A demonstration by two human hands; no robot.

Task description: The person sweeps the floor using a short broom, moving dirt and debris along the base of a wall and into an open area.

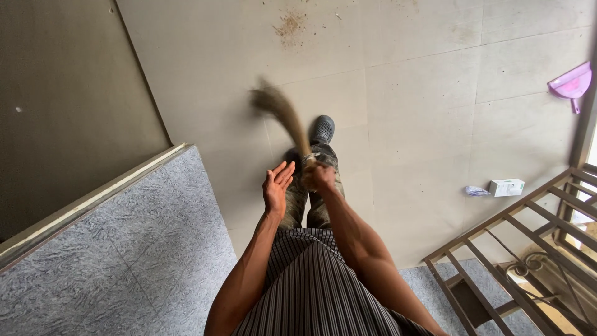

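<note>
The short hand broom (283,115) is a bundle of brownish grass-like bristles gathered into a narrow neck, blurred in the picture. Its bound end is clenched in the right hand (318,177), and from that fist the bristles rise slanting up and to the left, fanning into a darker tuft at the tip. The tuft hangs above the floor, left of the grey shoe (322,129).

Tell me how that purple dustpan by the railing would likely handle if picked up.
The purple dustpan looks like thin plastic, so probably light and stiff. Its flat pan should sit stable, not roll, though it may slide on the smooth floor tiles. Its short handle seems an easy grip.
</note>
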